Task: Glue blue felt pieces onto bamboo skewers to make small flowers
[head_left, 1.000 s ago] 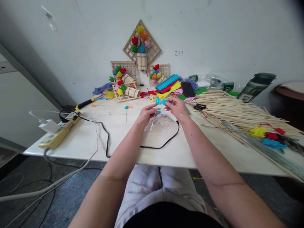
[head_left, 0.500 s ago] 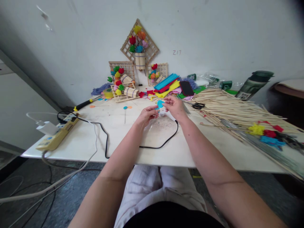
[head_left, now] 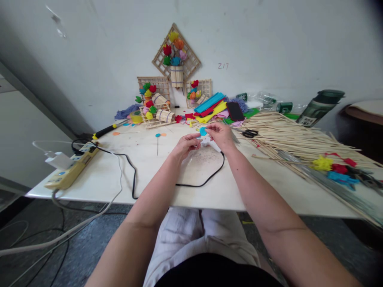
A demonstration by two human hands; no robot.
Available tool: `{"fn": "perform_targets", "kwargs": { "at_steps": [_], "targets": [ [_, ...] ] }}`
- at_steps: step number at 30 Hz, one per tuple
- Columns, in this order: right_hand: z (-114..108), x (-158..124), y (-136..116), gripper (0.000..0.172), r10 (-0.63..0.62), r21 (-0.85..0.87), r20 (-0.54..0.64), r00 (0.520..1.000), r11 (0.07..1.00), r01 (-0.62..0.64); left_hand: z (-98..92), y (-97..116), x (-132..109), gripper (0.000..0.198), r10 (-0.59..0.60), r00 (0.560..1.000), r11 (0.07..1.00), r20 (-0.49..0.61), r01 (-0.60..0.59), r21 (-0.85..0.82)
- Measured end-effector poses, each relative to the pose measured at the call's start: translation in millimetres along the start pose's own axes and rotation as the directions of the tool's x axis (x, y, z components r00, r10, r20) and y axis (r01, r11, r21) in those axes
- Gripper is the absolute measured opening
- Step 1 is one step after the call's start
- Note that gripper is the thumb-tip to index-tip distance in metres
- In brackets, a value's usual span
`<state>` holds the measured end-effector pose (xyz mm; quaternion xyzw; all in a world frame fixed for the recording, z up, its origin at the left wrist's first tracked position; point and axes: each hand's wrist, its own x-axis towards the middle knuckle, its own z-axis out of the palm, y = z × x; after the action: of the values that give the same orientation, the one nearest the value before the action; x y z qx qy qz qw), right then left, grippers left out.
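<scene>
Listing, head view: left hand [head_left: 186, 145], fingers pinched narrow on thin stick [head_left: 192, 155]; right hand [head_left: 220, 136], fingers pinching blue felt disc [head_left: 202, 131], held just above desk [head_left: 155, 177] between both hands. Nearby: black cable [head_left: 206, 181] before the hands; scissors [head_left: 250, 133] and wooden skewers [head_left: 296, 140] to the right; power strip [head_left: 69, 172] far left.

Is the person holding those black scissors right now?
No, the scissors lie on the table by the wooden sticks; the right hand pinches a blue disc.
</scene>
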<state>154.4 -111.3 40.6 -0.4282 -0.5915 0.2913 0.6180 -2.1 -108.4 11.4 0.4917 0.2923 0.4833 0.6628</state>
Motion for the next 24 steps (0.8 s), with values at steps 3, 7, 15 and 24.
{"fn": "perform_targets", "kwargs": {
  "at_steps": [3,7,15,24],
  "targets": [
    [1.7,-0.5,-1.2,0.015,0.021,0.0,-0.009,1.0,1.0,-0.021,0.0,-0.4,0.2,0.038,-0.002,1.0,1.0,0.002,0.002,-0.001],
    [3.7,-0.5,-1.4,0.017,0.053,-0.009,-0.041,0.998,0.999,-0.054,0.1,-0.2,0.0,0.038,-0.003,1.0,1.0,0.005,0.003,0.0],
    [5.0,2.0,8.2,0.018,0.027,-0.04,-0.072,0.997,0.999,-0.03,0.0,-1.0,0.8,0.038,0.006,1.0,1.0,0.011,-0.006,0.001],
    [2.3,2.8,9.9,0.025,-0.014,-0.085,-0.139,0.99,0.996,0.002,-0.2,-2.5,2.3,0.039,-0.009,1.0,1.0,0.008,0.009,-0.012]
  ]
}}
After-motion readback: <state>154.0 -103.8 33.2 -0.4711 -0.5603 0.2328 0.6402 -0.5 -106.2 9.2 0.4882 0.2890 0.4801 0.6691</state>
